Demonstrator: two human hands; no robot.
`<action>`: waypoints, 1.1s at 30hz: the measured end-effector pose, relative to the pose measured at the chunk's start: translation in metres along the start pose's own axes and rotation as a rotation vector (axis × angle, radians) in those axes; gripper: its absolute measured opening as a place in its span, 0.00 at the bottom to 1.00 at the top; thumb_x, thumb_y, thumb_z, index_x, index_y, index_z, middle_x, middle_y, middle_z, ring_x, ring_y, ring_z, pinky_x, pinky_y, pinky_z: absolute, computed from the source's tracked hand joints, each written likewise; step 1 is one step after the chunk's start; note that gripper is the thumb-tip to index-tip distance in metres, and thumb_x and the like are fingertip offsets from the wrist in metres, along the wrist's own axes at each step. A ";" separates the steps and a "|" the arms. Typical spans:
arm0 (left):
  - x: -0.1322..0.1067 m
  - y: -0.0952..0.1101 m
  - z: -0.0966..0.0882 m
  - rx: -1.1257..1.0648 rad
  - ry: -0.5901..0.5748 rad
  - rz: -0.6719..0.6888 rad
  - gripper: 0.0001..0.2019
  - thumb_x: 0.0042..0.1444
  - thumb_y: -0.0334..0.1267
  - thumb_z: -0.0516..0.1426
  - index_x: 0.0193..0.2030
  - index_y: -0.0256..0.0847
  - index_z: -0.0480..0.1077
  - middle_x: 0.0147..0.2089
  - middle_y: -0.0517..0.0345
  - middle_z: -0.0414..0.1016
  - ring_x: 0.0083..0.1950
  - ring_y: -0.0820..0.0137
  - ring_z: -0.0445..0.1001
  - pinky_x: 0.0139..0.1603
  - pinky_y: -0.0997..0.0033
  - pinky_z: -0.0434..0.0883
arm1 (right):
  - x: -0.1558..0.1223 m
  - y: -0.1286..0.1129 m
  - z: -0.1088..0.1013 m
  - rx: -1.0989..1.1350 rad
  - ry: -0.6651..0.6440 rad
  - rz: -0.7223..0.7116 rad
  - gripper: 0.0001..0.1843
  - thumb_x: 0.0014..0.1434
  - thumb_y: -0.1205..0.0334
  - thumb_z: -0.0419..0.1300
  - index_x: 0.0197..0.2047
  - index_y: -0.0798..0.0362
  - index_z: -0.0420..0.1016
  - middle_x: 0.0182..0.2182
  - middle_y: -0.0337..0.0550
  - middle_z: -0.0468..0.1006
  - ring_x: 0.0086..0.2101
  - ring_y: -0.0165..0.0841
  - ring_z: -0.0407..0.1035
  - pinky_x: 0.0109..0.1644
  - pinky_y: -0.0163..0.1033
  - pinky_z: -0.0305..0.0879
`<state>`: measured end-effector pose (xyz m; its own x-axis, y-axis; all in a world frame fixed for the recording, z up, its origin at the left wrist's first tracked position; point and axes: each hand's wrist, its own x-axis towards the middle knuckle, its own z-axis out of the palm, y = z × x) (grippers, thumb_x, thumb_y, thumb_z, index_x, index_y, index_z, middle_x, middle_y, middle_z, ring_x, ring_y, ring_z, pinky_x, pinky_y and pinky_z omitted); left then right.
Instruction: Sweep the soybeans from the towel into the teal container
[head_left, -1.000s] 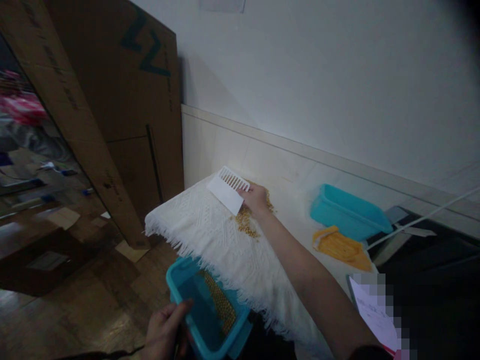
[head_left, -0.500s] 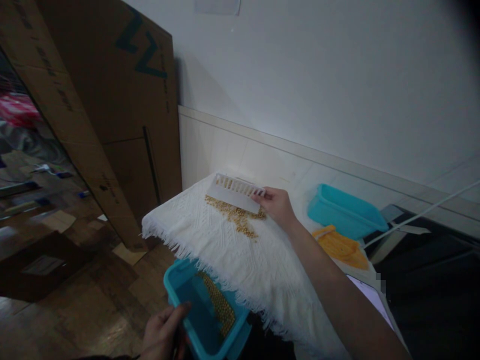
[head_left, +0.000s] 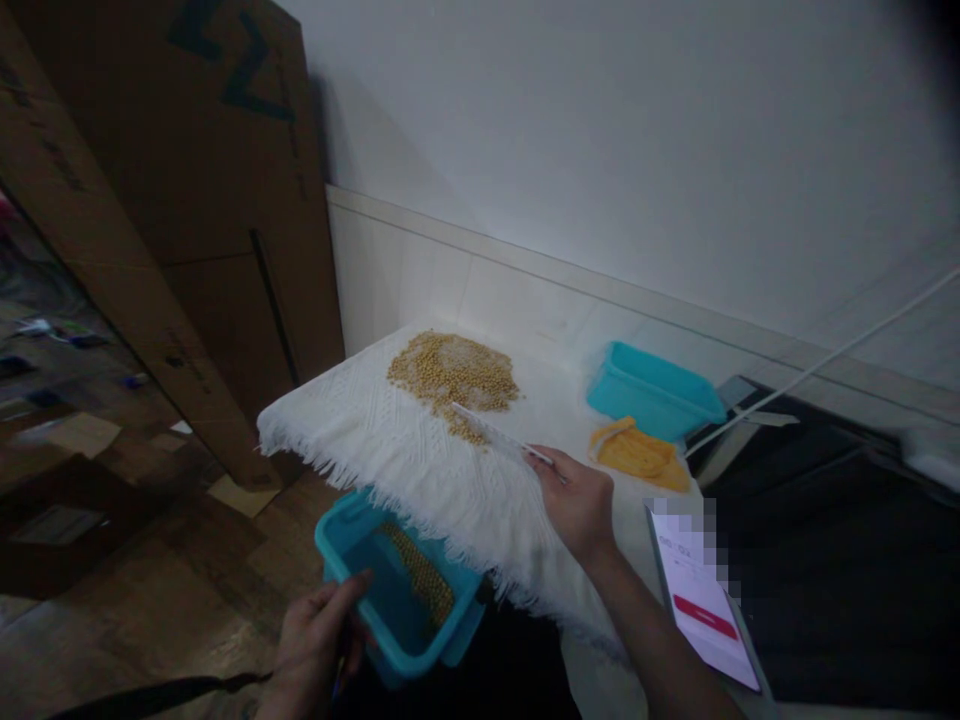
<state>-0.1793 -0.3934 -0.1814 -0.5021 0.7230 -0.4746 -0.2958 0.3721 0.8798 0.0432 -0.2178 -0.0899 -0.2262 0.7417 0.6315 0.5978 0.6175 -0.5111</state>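
My right hand (head_left: 576, 502) is closed on a white comb-like scraper (head_left: 491, 436), whose blade rests edge-on against the near side of a pile of yellow beans (head_left: 452, 371). The beans lie on a white fringed cloth (head_left: 390, 450) covering a table. My left hand (head_left: 315, 645) grips the near rim of a teal plastic bin (head_left: 394, 590), held below the cloth's front edge; a strip of beans lies inside it.
A second teal bin (head_left: 651, 392) and an orange cloth (head_left: 637, 455) sit at the table's right. A phone (head_left: 701, 600) with a lit screen lies near my right forearm. Large cardboard boxes (head_left: 150, 180) stand left; a white cable (head_left: 825, 360) crosses right.
My right hand has drawn the scraper from the far side of the beans back toward me, to their near side. The bean pile now lies uncovered. The bin stays under the cloth's edge.
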 end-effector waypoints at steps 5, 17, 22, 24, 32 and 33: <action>-0.004 0.004 0.001 -0.022 -0.028 0.025 0.23 0.43 0.56 0.59 0.12 0.40 0.65 0.06 0.61 0.61 0.08 0.76 0.55 0.10 0.77 0.48 | 0.012 -0.001 0.008 0.019 0.018 0.042 0.10 0.58 0.61 0.58 0.39 0.51 0.81 0.33 0.41 0.83 0.31 0.35 0.77 0.37 0.37 0.72; -0.006 0.008 0.000 -0.053 -0.023 0.016 0.21 0.45 0.51 0.60 0.11 0.39 0.65 0.06 0.62 0.61 0.08 0.77 0.55 0.11 0.78 0.49 | 0.023 -0.003 0.021 0.107 -0.060 -0.006 0.09 0.58 0.64 0.59 0.39 0.51 0.81 0.34 0.39 0.83 0.34 0.34 0.78 0.40 0.36 0.71; -0.004 0.006 0.000 -0.052 -0.039 0.011 0.23 0.46 0.54 0.59 0.11 0.39 0.65 0.06 0.62 0.62 0.09 0.77 0.55 0.11 0.77 0.49 | 0.019 -0.007 0.026 0.119 -0.086 -0.055 0.09 0.58 0.66 0.59 0.39 0.51 0.81 0.35 0.40 0.83 0.36 0.34 0.78 0.42 0.35 0.72; -0.004 0.005 0.000 -0.051 -0.033 0.018 0.23 0.46 0.54 0.59 0.12 0.39 0.65 0.06 0.62 0.61 0.09 0.77 0.55 0.11 0.76 0.49 | 0.015 -0.008 0.025 0.125 -0.069 -0.062 0.09 0.58 0.66 0.59 0.39 0.51 0.81 0.34 0.40 0.83 0.35 0.34 0.78 0.41 0.35 0.72; -0.006 0.004 0.003 -0.035 -0.035 0.016 0.24 0.43 0.56 0.60 0.11 0.39 0.66 0.05 0.62 0.60 0.08 0.76 0.54 0.10 0.76 0.48 | 0.004 -0.006 0.006 0.065 0.048 -0.079 0.08 0.59 0.65 0.59 0.38 0.52 0.80 0.33 0.41 0.83 0.33 0.33 0.78 0.39 0.34 0.72; -0.006 0.004 0.003 -0.026 -0.037 0.017 0.24 0.43 0.57 0.60 0.11 0.39 0.66 0.05 0.62 0.60 0.08 0.77 0.53 0.10 0.76 0.48 | 0.002 -0.005 0.002 0.049 0.055 -0.083 0.08 0.59 0.65 0.58 0.38 0.52 0.80 0.33 0.41 0.83 0.33 0.33 0.78 0.39 0.34 0.72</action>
<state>-0.1751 -0.3949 -0.1747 -0.4767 0.7504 -0.4579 -0.3090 0.3446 0.8864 0.0382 -0.2190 -0.0870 -0.2300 0.6729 0.7031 0.5405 0.6891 -0.4828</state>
